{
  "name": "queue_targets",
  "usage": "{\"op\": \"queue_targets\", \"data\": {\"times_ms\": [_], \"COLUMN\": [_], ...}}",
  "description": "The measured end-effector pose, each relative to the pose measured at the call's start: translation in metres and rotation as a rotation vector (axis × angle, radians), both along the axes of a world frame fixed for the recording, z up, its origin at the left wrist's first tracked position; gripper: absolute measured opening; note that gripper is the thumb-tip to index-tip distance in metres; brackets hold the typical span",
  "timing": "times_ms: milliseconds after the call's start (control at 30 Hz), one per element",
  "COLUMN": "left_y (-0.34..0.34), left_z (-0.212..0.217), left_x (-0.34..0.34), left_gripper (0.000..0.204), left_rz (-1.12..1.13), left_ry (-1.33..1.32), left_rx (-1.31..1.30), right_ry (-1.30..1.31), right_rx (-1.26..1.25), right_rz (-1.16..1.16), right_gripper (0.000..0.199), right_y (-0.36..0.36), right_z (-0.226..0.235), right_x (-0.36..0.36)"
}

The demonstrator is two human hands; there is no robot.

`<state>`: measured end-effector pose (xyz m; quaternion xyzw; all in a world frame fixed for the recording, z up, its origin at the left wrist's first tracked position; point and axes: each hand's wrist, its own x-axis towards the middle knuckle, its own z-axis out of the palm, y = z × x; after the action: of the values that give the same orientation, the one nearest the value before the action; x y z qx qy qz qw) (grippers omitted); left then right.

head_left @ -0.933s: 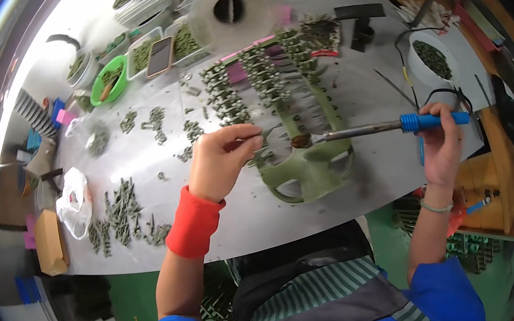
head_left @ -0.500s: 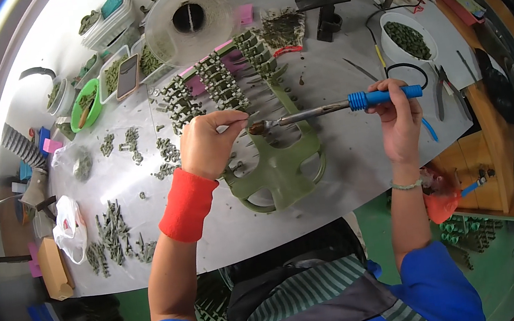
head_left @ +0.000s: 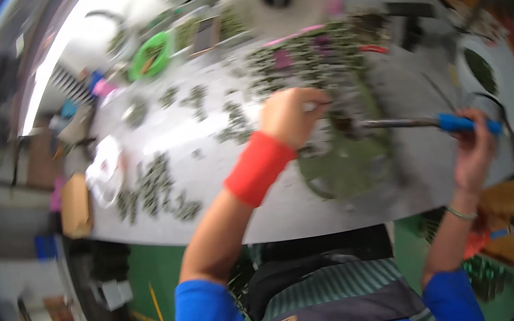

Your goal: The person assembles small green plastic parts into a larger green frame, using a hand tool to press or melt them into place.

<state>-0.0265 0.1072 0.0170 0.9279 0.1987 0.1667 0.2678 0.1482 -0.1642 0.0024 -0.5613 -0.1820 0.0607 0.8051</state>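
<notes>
My left hand (head_left: 290, 115), above a red wristband, has its thumb and fingers pinched together over the green molded plastic frame (head_left: 345, 168); whatever they hold is too small and blurred to make out. In my right hand (head_left: 472, 160) is a soldering iron (head_left: 404, 122), gripped by its blue handle. Its metal shaft points left across the frame, and the tip is close to my left fingertips. Beyond my left hand, rows of small green parts (head_left: 309, 61) stand side by side, with pink pieces among them.
Loose green parts (head_left: 157, 186) lie in clusters on the left of the table, near a white plastic bag (head_left: 105, 172). A green bowl (head_left: 150, 56), a phone (head_left: 205, 35) and a clear round tub (head_left: 249, 10) stand at the back. At right is a white bowl (head_left: 466, 52) of green pieces.
The view has swung left, so the table and both hands appear farther right, and the picture is blurred. The iron's tip has drawn slightly away from my left fingertips.
</notes>
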Motion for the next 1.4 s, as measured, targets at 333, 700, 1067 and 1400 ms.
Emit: {"op": "queue_targets", "data": {"times_ms": [333, 700, 1067, 1400], "left_y": [0.084, 0.072, -0.013, -0.018], "left_z": [-0.011, -0.053, 0.017, 0.001], "left_x": [-0.250, -0.264, -0.063, -0.012], "left_gripper": [0.012, 0.019, 0.021, 0.013], "left_rz": [0.681, 0.669, -0.126, 0.027], "left_ry": [0.260, 0.024, -0.131, -0.039], "left_rx": [0.174, -0.039, -0.431, -0.350], "right_ry": [0.095, 0.059, -0.005, 0.045], "right_rx": [0.079, 0.058, 0.085, 0.114], "right_rz": [0.074, 0.061, 0.051, 0.117], "right_gripper": [0.020, 0.022, 0.019, 0.021], "right_y": [-0.011, -0.020, -0.011, 0.006], "right_z": [-0.008, 0.003, 0.015, -0.006], "right_x": [0.003, -0.002, -0.008, 0.001]}}
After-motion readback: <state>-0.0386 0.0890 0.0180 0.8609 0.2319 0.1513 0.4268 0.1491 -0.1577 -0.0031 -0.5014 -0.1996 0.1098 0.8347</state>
